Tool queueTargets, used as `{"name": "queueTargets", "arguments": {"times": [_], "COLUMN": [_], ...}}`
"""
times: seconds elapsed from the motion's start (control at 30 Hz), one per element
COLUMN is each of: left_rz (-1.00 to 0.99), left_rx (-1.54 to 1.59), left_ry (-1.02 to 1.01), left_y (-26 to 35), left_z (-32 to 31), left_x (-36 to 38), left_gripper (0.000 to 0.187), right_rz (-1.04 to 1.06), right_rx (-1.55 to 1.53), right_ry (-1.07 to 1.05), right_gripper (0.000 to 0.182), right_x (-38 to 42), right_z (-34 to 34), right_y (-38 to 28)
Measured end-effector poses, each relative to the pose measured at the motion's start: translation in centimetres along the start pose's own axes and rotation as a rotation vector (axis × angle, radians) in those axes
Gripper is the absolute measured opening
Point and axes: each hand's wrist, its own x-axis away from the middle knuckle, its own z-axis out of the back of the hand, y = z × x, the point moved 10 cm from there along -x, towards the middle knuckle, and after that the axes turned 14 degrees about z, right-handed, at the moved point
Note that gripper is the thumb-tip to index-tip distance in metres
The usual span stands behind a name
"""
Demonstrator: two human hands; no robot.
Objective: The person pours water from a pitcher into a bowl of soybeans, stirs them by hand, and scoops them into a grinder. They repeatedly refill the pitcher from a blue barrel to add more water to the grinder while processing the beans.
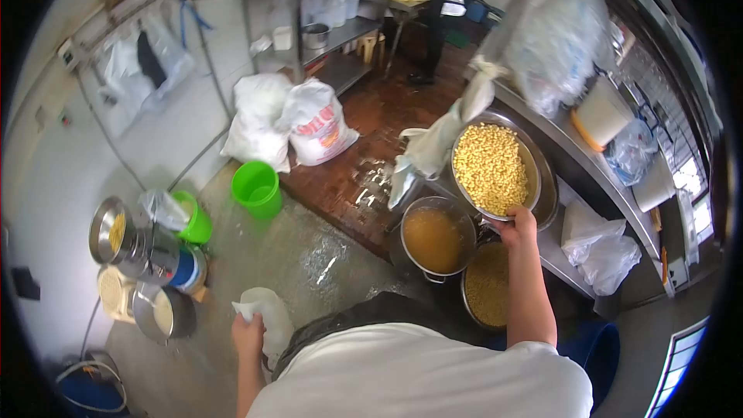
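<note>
My right hand [517, 226] is closed on the near rim of a metal bowl [535, 178]. Pale yellow corn kernels [489, 166] fill this bowl, which overlaps a larger metal basin [551, 193] behind it. Down by my left side, my left hand [249, 333] grips a white translucent plastic container [271, 313]. Below the bowl stands a metal pot of cloudy orange-brown liquid [438, 240]. Beside that pot, partly hidden by my right arm, is another one with a yellowish-brown grainy mass [489, 286].
Two white sacks [317, 124] rest near a green bucket [257, 190]. A machine with a metal hopper [116, 232] stands at the left, near a metal pot [162, 313]. A metal shelf [573, 135] runs along the right. Across the wet floor [333, 263], a person [447, 8] stands at the back.
</note>
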Motion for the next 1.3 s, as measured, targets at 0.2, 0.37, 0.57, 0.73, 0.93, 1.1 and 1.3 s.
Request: {"name": "queueTargets", "arguments": {"times": [0.2,0.37,0.57,0.73,0.93,1.1,1.3], "left_rz": [0.026,0.034,0.031,0.132,0.253,0.369,0.369], "left_rx": [-0.073,-0.047,0.082,0.334,0.459,0.337,0.414], "left_ry": [0.129,0.216,0.431,0.493,0.707,0.864,0.921], "left_y": [-3.5,-3.0,-4.9,-5.6,-8.0,-6.8,-6.1], "left_z": [12.0,21.0,30.3,37.7,42.1,46.5,50.0], "left_x": [-3.4,-3.6,-3.8,-3.2,-2.8,-3.5,-4.4], "left_gripper": [0.029,0.031,0.027,0.021,0.024,0.026,0.019], "right_rz": [-0.186,-0.425,-0.628,-0.695,-0.716,-0.52,0.752], "right_rx": [0.033,0.047,0.103,0.106,0.018,0.025,0.45], "right_ry": [-0.123,-0.321,-0.626,-0.87,-1.148,-1.269,-1.609], "right_gripper": [0.056,0.057,0.06,0.063,0.068,0.071,0.08], "right_x": [11.0,20.5,31.8,41.7,54.3,63.5,69.1], "right_z": [-9.5,-20.5,-39.2,-58.1,-78.1,-89.4,-91.9], "right_y": [10.4,24.5,39.1,51.2,58.0,60.5,63.3]}}
